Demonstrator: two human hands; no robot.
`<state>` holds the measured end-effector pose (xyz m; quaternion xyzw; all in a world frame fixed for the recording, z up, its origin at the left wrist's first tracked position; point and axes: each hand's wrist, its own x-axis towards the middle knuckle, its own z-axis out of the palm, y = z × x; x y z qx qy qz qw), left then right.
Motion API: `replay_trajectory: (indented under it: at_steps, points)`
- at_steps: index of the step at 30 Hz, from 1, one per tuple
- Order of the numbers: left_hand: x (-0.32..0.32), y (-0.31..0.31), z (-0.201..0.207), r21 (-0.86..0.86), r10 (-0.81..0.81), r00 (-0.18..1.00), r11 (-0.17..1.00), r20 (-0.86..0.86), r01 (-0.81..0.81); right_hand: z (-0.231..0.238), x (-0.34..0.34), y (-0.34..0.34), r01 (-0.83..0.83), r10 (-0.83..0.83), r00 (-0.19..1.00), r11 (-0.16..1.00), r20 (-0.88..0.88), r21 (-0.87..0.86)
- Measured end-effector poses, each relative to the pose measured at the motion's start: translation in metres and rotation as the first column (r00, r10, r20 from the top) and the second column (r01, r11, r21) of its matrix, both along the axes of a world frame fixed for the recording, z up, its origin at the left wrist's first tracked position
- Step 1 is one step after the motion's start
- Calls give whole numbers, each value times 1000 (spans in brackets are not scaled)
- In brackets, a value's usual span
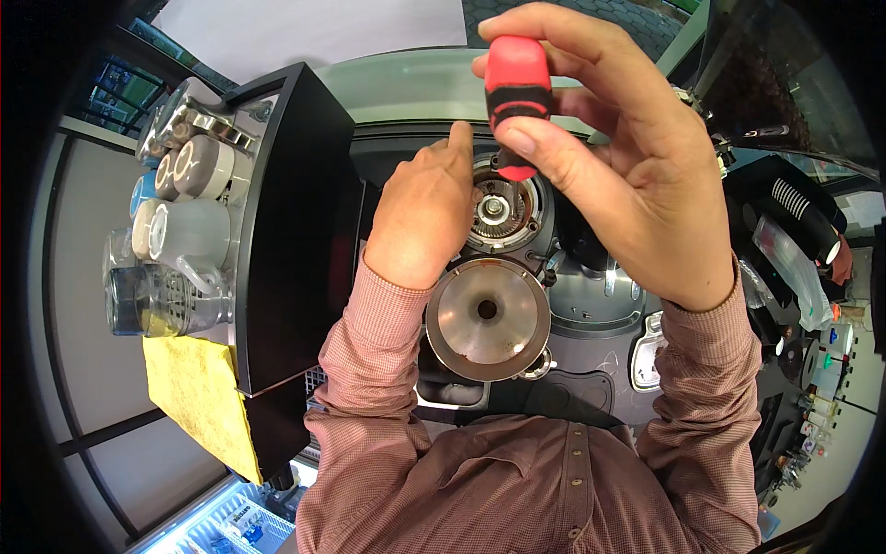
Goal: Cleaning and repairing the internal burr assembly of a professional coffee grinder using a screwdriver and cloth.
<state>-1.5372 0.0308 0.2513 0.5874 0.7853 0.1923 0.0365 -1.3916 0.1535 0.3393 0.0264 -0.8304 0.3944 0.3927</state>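
A stubby red-and-black tool handle (517,69) is grasped between the thumb and fingertips of the right hand (646,166), raised above the worktop (591,355) toward its far edge. It is judged light, stiff and hard to break; the smooth red top might slip, so it is best gripped at the banded black middle. The left hand (420,212) is placed back-up beside the exposed grinder burr (496,210), index finger extended; whether anything is gripped beneath cannot be told. Nearer the worktop's front edge, a steel funnel (489,349) is seen. Farther left, a white cup (189,235) is carried on a black machine (300,249)
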Motion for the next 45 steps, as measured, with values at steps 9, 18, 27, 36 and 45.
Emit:
replay_trajectory:
  at_steps: [9,18,27,36,45]
  points:
    - [1,3,-8,11,18,997,1000,-75,-17,-3,3,-6,-63,66,997,993,31,-95]
    - [8,3,-4,4,50,999,999,-9,-50,-9,15,-1,-179,183,980,982,77,-61]
    - [4,1,-12,130,39,998,991,-44,-33,-17,13,-13,-182,189,982,960,10,-213]
    - [8,8,-11,12,48,994,999,-96,-47,-26,-13,-3,-283,276,959,928,-67,-243]
    - [8,2,-11,76,63,998,995,-26,-61,-21,-17,-12,-392,417,904,715,-97,-579]
